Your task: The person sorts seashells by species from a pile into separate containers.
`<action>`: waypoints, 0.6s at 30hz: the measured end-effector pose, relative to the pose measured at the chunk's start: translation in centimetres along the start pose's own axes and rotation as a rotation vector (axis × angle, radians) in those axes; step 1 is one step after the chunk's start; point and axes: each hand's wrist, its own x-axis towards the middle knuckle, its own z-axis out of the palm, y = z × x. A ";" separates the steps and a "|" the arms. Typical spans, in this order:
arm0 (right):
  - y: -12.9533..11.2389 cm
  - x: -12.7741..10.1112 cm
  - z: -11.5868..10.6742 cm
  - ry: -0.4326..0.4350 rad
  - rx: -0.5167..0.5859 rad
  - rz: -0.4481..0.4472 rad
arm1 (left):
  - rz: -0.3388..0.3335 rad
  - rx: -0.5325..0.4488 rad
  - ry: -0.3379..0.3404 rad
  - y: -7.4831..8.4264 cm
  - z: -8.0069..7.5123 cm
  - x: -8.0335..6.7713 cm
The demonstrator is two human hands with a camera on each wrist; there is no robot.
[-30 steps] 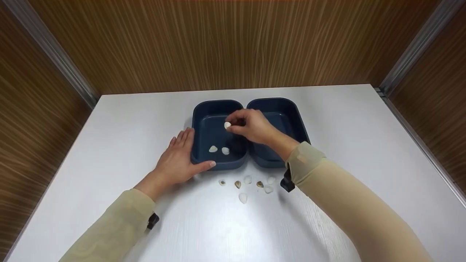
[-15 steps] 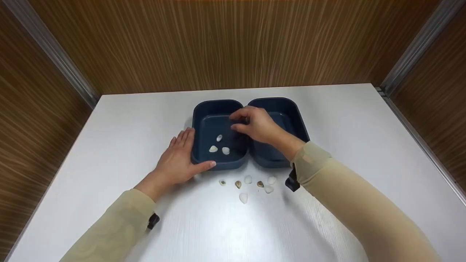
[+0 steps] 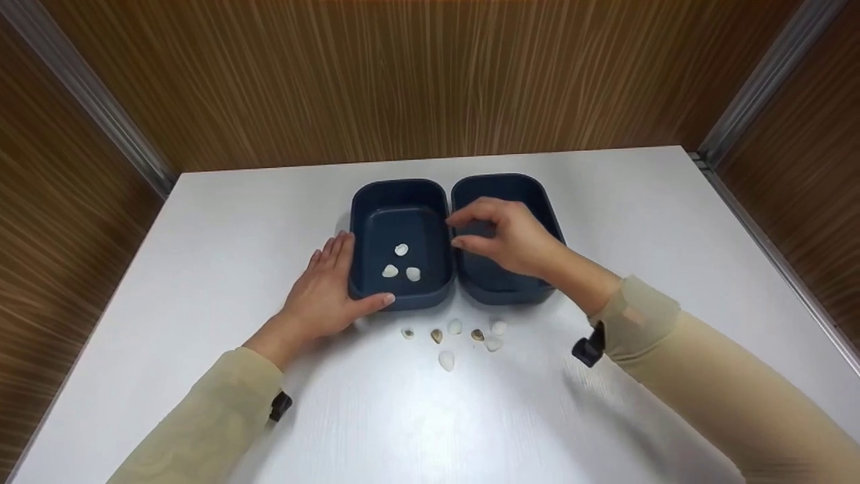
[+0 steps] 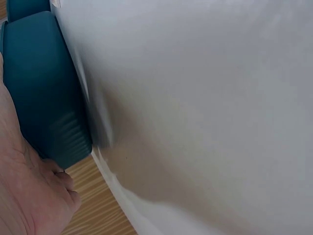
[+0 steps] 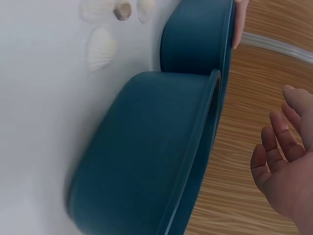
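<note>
My left hand (image 3: 321, 296) rests against the left wall and front corner of the left blue container (image 3: 420, 301), fingers straight, thumb along the front rim. Inside that container lie three white seashells: one at the back (image 3: 401, 249), one at front left (image 3: 390, 271) and one at front right (image 3: 413, 273). Above the right blue container (image 3: 510, 297) hovers my right hand (image 3: 514, 235), its thumb and fingers apart and nothing between them. In the right wrist view the right hand (image 5: 286, 156) shows loosely bent fingers. The left wrist view has the left hand (image 4: 34, 191) touching the container's side.
In front of the containers, several shells lie on the white table (image 3: 376, 417), among them a brown shell (image 3: 437, 335), another brown shell (image 3: 478, 335) and a larger white shell (image 3: 447, 360). A wood-grain wall (image 3: 430, 81) stands behind the table.
The right hand let go of a white shell, which now lies in the left container, and moved right over the right container. My left hand stays against the left container.
</note>
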 end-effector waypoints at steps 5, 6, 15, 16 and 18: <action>-0.3 -2.3 -1.0 0.009 0.021 -0.022 | -0.003 0.003 -0.005 0.0 0.0 -0.1; -0.4 -2.7 -1.2 0.010 0.023 -0.028 | -0.003 0.002 -0.005 0.0 -0.1 -0.1; -0.8 -6.2 -1.8 -0.006 0.039 -0.038 | -0.005 -0.014 0.002 -0.3 -0.1 -0.2; -0.8 -6.5 -1.7 -0.008 0.042 -0.038 | -0.005 -0.016 0.001 -0.3 -0.1 -0.3; -0.7 -7.1 -1.6 -0.012 0.052 -0.043 | -0.005 -0.019 0.003 -0.3 -0.1 -0.3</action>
